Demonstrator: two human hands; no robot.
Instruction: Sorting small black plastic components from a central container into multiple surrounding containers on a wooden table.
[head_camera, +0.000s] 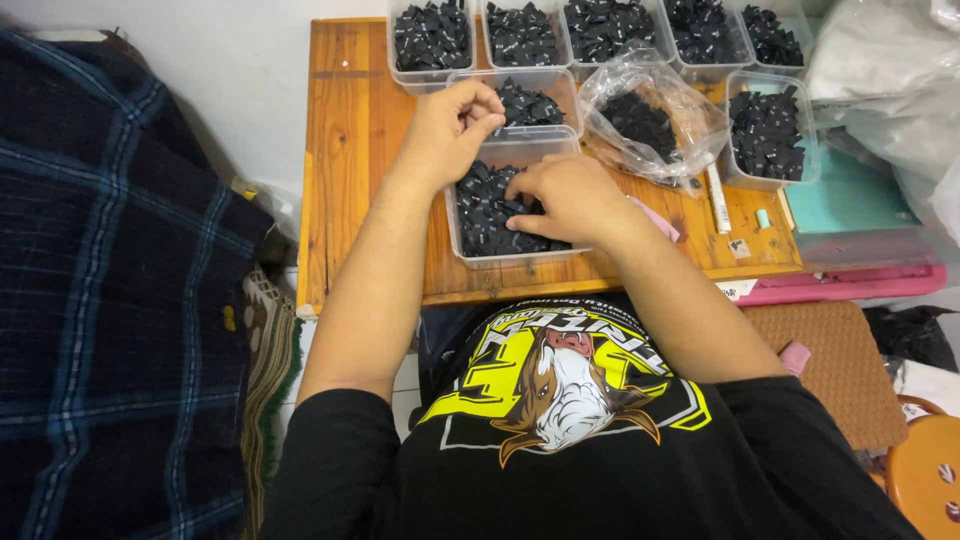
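Resting in a clear tub (470, 245) of small black folded pieces (480, 205), right hand (570, 200) fingers together on the heap — left hand (450, 130) above, fingertips pinched, contents hidden, wooden worktop (345, 150) beneath.

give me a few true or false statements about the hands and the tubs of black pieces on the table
1. The right hand rests in the nearest clear tub of black pieces. True.
2. The left hand lies flat on the wooden table. False: it is raised over the tubs, fingers pinched together.
3. The clear plastic bag holds black pieces. True.
4. The tubs at the far edge are empty. False: the far tubs hold black pieces.
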